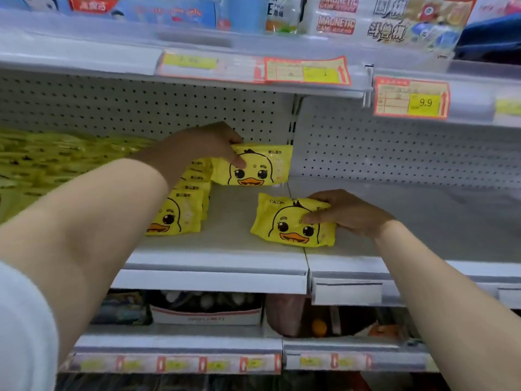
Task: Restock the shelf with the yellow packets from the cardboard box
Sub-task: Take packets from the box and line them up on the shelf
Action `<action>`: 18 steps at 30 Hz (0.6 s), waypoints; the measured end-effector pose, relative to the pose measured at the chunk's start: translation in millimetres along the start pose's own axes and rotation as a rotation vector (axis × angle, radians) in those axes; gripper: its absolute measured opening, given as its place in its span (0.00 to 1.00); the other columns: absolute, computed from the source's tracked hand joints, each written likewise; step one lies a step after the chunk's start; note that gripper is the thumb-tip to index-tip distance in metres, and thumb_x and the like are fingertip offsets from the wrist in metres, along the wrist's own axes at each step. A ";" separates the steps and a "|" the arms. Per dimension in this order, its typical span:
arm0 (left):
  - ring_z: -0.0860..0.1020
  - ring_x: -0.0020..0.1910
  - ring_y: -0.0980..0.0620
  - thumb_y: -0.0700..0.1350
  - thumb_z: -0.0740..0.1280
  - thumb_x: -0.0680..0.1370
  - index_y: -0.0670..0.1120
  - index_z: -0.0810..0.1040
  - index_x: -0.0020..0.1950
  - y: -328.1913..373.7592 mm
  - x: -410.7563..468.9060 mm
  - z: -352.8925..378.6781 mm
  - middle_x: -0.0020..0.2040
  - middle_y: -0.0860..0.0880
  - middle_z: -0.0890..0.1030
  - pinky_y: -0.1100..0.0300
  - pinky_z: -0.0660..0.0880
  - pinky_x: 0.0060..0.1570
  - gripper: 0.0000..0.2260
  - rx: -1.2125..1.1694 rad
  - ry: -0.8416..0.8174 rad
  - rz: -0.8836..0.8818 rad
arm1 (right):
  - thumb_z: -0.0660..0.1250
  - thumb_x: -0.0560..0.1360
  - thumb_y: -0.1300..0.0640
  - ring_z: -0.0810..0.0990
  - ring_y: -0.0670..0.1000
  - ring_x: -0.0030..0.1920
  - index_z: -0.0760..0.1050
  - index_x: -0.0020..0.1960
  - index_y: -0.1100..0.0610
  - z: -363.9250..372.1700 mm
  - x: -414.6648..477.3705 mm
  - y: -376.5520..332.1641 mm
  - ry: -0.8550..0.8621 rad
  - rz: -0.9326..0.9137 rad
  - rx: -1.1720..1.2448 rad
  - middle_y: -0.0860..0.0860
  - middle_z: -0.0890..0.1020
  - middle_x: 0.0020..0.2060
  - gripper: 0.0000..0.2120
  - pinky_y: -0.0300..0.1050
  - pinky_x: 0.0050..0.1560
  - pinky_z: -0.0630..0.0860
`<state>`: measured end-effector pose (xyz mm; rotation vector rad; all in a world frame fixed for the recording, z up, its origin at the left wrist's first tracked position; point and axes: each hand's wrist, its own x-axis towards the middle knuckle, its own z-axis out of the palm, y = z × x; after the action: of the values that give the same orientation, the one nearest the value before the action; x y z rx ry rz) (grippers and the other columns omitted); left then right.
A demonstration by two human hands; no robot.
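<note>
Right hand [349,214]: grip clamped on front packet [290,224], right of packet row [180,210], near shelf [220,261] lip.
Packet row: several upright, already placed.
Left hand [203,145]: grip pinches rear packet [259,167], behind-right of packet row, close to pegboard [141,108].
Blurred yellow pile [42,159] left of packet row.
Cardboard box unseen, remaining stock unknown.
Judgement: partway, second row just starting, bare shelf right of packet row left to fill.

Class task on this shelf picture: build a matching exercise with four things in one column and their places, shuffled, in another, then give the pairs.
Things:
1 left hand
2 right hand
3 row of packets
4 9.9 tag

Places:
A hanging above, at right
B gripping the front packet
C gripping the rear packet
D lined up left of both held packets

Pairs: 1-C, 2-B, 3-D, 4-A
</note>
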<state>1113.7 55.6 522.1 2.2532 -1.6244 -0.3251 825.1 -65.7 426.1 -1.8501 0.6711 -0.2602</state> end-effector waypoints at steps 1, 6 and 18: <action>0.80 0.47 0.52 0.52 0.78 0.68 0.50 0.82 0.56 0.1 6.4 1.1 0.50 0.51 0.83 0.53 0.77 0.55 0.19 0.007 -0.010 0.021 | 0.79 0.67 0.58 0.85 0.58 0.53 0.80 0.60 0.59 -0.3 -0.7 -0.7 0.007 -0.001 0.007 0.56 0.86 0.52 0.22 0.54 0.58 0.80; 0.78 0.54 0.46 0.51 0.77 0.70 0.46 0.80 0.60 -5.8 42.4 8.0 0.56 0.47 0.81 0.50 0.75 0.59 0.22 0.071 -0.009 0.108 | 0.78 0.67 0.60 0.86 0.58 0.52 0.80 0.58 0.59 -1.9 0.3 3.7 0.085 -0.001 0.042 0.56 0.86 0.51 0.20 0.47 0.52 0.82; 0.74 0.62 0.47 0.54 0.77 0.70 0.45 0.74 0.69 -62.2 94.6 30.3 0.67 0.45 0.76 0.56 0.71 0.61 0.31 0.180 -0.116 0.147 | 0.79 0.64 0.56 0.85 0.58 0.52 0.81 0.56 0.57 2.7 17.3 2.8 0.185 0.047 0.069 0.56 0.86 0.51 0.22 0.50 0.53 0.81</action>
<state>1186.4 -20.5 470.7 2.2626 -1.9377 -0.2862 839.5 -74.0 420.2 -1.7554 0.8221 -0.4225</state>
